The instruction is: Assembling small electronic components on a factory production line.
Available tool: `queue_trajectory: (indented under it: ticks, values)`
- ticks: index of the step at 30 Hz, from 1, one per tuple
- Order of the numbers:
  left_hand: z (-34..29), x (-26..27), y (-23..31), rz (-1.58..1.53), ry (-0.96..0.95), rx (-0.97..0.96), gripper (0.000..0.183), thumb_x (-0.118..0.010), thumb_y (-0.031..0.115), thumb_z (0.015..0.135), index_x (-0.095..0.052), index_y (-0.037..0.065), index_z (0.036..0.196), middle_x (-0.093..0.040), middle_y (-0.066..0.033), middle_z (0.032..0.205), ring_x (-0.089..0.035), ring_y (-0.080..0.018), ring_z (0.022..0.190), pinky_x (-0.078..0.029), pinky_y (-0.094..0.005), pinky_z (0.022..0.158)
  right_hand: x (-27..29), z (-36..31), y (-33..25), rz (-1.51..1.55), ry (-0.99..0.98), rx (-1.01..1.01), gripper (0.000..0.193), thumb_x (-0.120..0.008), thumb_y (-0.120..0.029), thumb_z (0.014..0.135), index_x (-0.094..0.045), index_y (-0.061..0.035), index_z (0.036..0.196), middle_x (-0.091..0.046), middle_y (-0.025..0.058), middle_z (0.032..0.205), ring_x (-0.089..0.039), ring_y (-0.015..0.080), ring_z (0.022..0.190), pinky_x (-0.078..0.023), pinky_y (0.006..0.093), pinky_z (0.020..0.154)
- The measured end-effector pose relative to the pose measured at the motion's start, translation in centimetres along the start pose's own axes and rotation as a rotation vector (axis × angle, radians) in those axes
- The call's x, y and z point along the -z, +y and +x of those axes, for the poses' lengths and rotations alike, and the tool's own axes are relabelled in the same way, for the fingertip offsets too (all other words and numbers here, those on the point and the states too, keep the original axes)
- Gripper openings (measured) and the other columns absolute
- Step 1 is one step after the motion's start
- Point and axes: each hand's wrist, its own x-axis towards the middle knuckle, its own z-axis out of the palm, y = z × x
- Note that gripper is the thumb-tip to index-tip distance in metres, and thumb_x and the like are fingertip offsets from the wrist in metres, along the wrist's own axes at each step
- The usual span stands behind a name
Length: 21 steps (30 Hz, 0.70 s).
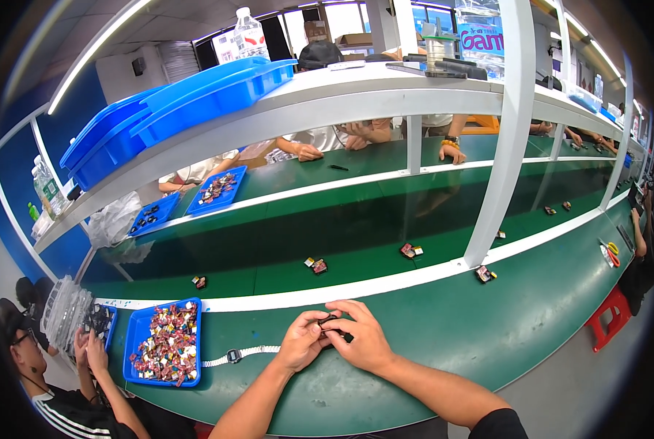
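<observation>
My left hand (303, 342) and my right hand (361, 338) meet over the green work surface, fingers pinched together. Between them is a small black part (347, 337), mostly covered by the fingers, so its exact kind does not show. A digital watch (234, 356) with a silver band lies just left of my left hand. Beyond it stands a blue tray (199, 340) heaped with small red, white and yellow electronic pieces (164, 344).
A white rail (305, 295) runs behind my hands, and a white post (496, 168) rises from it at right. Clusters of pieces (411, 251) lie on the dark green belt. A co-worker (56, 380) sits at left. Scissors (613, 254) lie at far right.
</observation>
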Motion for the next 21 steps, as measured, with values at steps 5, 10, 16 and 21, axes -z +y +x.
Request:
queue_trajectory:
  ticks: [5, 10, 16, 21]
  values:
    - [-0.03, 0.02, 0.06, -0.027, 0.028, 0.043, 0.026, -0.059, 0.017, 0.098, -0.055, 0.013, 0.123, -0.053, -0.014, 0.137, -0.058, -0.0226, 0.118, -0.051, -0.0434, 0.098, 0.08, 0.19, 0.27, 0.03, -0.006, 0.014, 0.021, -0.073, -0.003, 0.075, -0.074, -0.0076, 0.095, -0.063, 0.0072, 0.122, -0.058, 0.0246, 0.109, -0.048, 0.0379, 0.096]
    - [-0.19, 0.22, 0.09, -0.054, 0.048, 0.045, 0.029, -0.059, 0.017, 0.097, -0.055, 0.013, 0.125, -0.052, -0.0148, 0.139, -0.058, -0.0239, 0.118, -0.05, -0.0439, 0.099, 0.23, 0.4, -0.15, 0.009, -0.052, 0.022, 0.024, -0.072, -0.004, 0.076, -0.073, -0.0077, 0.099, -0.06, 0.0086, 0.128, -0.058, 0.0276, 0.11, -0.046, 0.0394, 0.099]
    - [0.1, -0.39, 0.21, -0.061, 0.073, 0.054, 0.031, -0.053, 0.015, 0.1, -0.05, 0.005, 0.13, -0.055, -0.0165, 0.133, -0.059, -0.0265, 0.118, -0.05, -0.0441, 0.101, 0.06, 0.59, 0.11, 0.002, 0.025, 0.032, 0.019, -0.074, -0.003, 0.075, -0.07, -0.0065, 0.094, -0.061, 0.0108, 0.118, -0.058, 0.0278, 0.106, -0.052, 0.0361, 0.089]
    - [0.11, -0.54, 0.19, -0.057, 0.098, 0.065, 0.031, -0.051, 0.015, 0.101, -0.049, 0.004, 0.13, -0.06, -0.0143, 0.121, -0.061, -0.0245, 0.112, -0.05, -0.0443, 0.101, 0.47, 0.74, -0.02, -0.172, 0.069, 0.147, 0.018, -0.076, -0.003, 0.071, -0.069, -0.0065, 0.088, -0.062, 0.0077, 0.101, -0.06, 0.0251, 0.092, -0.053, 0.0339, 0.073]
